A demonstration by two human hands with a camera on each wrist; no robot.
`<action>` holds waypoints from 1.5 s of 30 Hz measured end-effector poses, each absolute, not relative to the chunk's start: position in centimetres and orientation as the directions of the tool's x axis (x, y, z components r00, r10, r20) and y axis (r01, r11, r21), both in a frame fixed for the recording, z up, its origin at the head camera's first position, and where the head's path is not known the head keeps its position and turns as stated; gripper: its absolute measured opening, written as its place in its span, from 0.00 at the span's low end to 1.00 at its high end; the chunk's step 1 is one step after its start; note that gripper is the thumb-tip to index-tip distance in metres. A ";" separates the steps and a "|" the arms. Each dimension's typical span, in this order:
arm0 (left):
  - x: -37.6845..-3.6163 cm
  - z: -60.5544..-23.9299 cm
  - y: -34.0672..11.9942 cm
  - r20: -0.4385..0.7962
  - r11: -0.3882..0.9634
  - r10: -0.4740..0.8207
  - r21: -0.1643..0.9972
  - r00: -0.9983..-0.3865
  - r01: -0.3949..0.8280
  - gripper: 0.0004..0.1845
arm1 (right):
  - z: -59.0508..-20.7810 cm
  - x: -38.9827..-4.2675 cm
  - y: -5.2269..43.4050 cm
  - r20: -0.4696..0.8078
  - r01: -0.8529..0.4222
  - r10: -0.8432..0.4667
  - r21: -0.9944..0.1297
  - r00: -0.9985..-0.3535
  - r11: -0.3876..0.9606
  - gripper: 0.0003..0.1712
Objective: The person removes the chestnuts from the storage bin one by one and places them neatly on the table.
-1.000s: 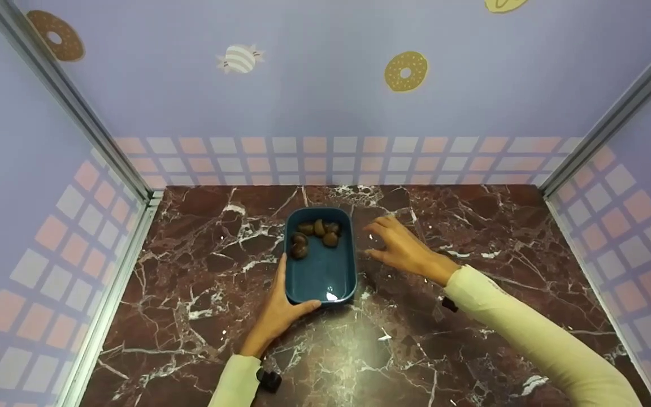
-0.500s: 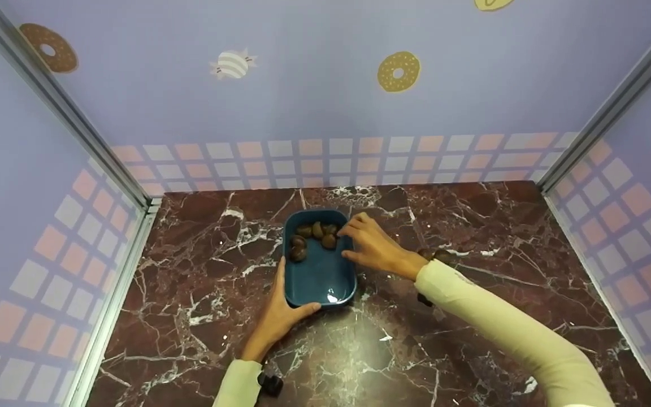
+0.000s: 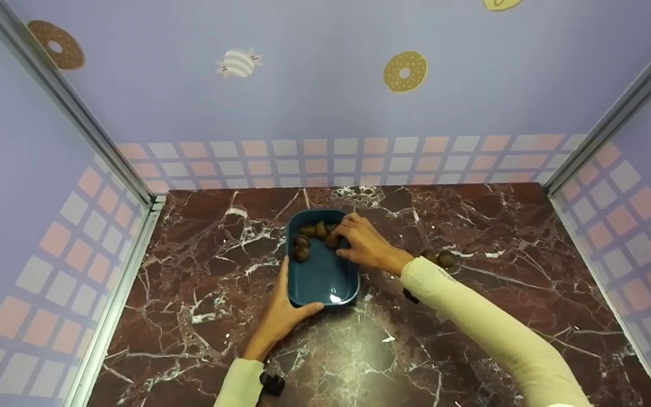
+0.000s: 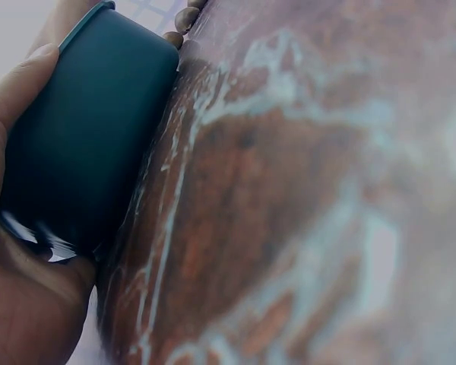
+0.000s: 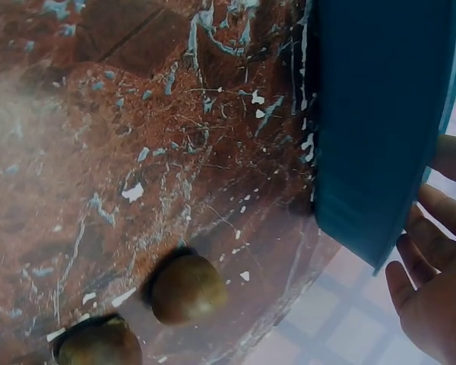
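A dark blue rectangular box (image 3: 323, 282) stands on the marble table in the head view, with several brown chestnuts (image 3: 302, 249) in its far part. My left hand (image 3: 281, 316) holds the box at its near left corner, thumb on the near rim and fingers along the left wall. Over the right rim reaches my right hand (image 3: 366, 244), pinching a chestnut (image 3: 332, 241) inside the box. From the right wrist, the hand's fingertips are hidden behind the box wall. More chestnuts (image 5: 188, 289) lie on the table right of the box, partly covered by the right forearm in the head view.
The dark red, white-veined table top (image 3: 201, 271) is enclosed by lilac walls with pink and white checks. Metal frame strips (image 3: 119, 299) run along the corners and the left edge.
My right hand has moved left from beside the box to inside it, onto a chestnut. Chestnuts on the table came into sight behind the forearm. The left hand and box stay put.
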State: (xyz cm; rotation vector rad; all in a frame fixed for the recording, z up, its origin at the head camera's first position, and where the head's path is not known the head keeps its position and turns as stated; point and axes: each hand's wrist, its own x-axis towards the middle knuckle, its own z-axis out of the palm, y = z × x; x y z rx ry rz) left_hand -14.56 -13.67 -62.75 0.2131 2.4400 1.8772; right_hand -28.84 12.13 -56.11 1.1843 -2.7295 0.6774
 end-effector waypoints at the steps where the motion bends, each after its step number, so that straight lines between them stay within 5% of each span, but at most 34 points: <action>1: -14.6 -62.8 -13.7 0.042 0.249 0.141 0.965 -0.989 0.077 0.73 | -56.3 -29.0 12.1 0.252 -0.711 -0.671 -0.357 -0.698 0.605 0.18; 14: -14.7 -62.9 -13.7 0.054 0.270 0.131 0.959 -0.990 0.088 0.75 | -57.1 -29.4 10.9 0.197 -0.692 -0.666 -0.286 -0.720 0.663 0.17; 24: -14.6 -63.0 -13.7 0.036 0.263 0.130 0.962 -0.991 0.069 0.76 | -57.1 -28.6 10.3 0.153 -0.739 -0.726 -0.232 -0.670 0.633 0.07; 34: -14.6 -63.0 -13.7 0.029 0.243 0.136 0.968 -0.990 0.061 0.73 | -56.9 -27.7 10.1 0.131 -0.763 -0.752 -0.145 -0.646 0.630 0.08; 45: -14.7 -62.9 -13.6 0.040 0.238 0.128 0.969 -0.991 0.070 0.74 | -56.0 -25.5 11.2 0.221 -0.775 -0.745 -0.257 -0.629 0.578 0.10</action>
